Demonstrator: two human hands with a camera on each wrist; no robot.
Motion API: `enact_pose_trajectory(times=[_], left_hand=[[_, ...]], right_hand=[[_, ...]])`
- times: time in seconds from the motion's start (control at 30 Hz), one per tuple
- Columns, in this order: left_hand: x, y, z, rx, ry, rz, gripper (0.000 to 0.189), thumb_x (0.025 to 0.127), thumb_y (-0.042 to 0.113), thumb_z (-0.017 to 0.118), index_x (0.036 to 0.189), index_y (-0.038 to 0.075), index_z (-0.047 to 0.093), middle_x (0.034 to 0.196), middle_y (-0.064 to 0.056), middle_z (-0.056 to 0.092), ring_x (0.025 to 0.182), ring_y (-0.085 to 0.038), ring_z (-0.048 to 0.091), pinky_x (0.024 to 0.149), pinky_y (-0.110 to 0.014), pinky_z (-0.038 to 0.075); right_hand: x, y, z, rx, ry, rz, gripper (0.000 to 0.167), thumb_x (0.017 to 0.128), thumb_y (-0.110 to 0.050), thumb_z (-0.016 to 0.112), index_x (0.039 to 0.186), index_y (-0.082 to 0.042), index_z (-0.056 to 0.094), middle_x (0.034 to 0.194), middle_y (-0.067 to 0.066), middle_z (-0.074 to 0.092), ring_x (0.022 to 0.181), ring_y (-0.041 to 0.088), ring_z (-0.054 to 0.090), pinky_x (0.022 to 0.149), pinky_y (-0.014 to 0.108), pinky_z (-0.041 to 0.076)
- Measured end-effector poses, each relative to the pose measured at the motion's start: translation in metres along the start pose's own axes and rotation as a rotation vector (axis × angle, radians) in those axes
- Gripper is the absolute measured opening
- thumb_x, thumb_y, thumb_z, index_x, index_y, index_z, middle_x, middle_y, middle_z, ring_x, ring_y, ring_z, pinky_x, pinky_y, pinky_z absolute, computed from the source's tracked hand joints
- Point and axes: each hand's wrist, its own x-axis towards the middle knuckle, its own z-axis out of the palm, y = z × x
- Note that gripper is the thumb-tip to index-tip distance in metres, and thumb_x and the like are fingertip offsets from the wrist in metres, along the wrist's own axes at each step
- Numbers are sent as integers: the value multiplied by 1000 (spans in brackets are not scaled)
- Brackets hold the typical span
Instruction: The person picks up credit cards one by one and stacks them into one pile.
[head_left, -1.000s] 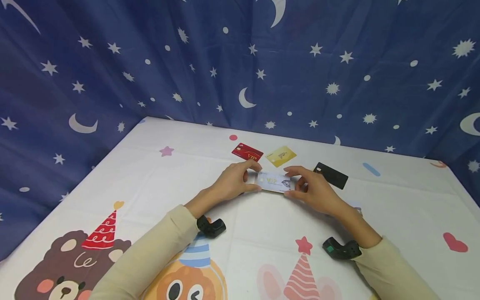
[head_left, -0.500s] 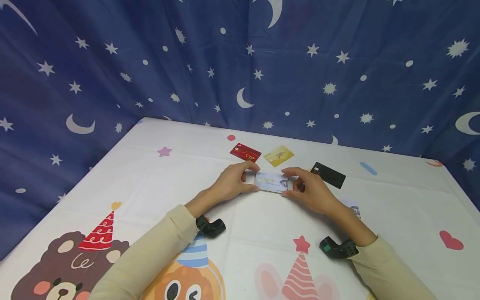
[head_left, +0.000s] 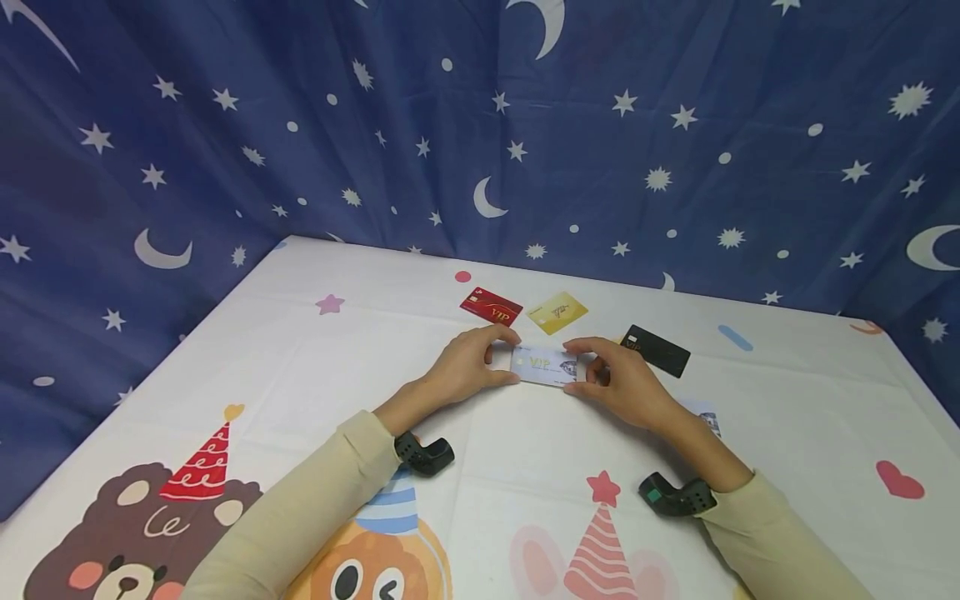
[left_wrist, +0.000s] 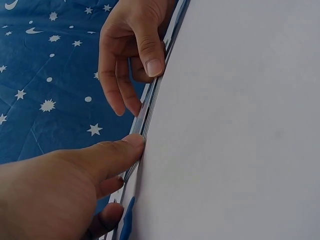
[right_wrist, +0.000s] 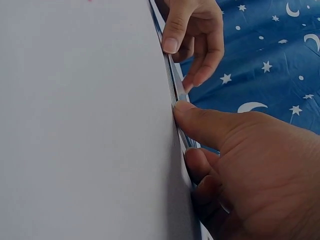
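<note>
In the head view, a pale VIP card (head_left: 543, 365) lies face up between my two hands. The wrist views reveal several thin edges together, a stack of cards (right_wrist: 171, 75) under that top card. My left hand (head_left: 468, 364) pinches the left end of the stack, thumb on the near edge and forefinger at the far one. At the other end, my right hand (head_left: 630, 383) holds it the same way. Close behind lie a red VIP card (head_left: 491, 306) and a yellow card (head_left: 557, 312). A black card (head_left: 658, 351) is partly covered by my right hand.
Another pale card (head_left: 705, 415) shows partly from behind the right wrist. The white tablecloth (head_left: 360, 350) carries printed cartoon figures, and a blue star-patterned curtain (head_left: 420, 125) hangs along the far and left sides. Each wrist wears a black camera (head_left: 424, 454).
The head view has shifted slightly. Both hands keep their hold at the stack's ends, and the brownish layer along its near edge a second ago now barely shows.
</note>
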Motion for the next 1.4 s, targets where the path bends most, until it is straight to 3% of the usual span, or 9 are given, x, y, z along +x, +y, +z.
enact_pose_trajectory(times=[1.4], left_hand=[[0, -1, -1, -31, -10, 26, 53, 77, 23, 82, 124, 12, 59, 81, -3, 52, 71, -15, 45, 66, -28, 35]], right_hand=[[-1, -1, -2, 6, -18, -34, 53, 77, -18, 81, 126, -9, 61, 77, -2, 51, 68, 14, 49, 59, 26, 40]])
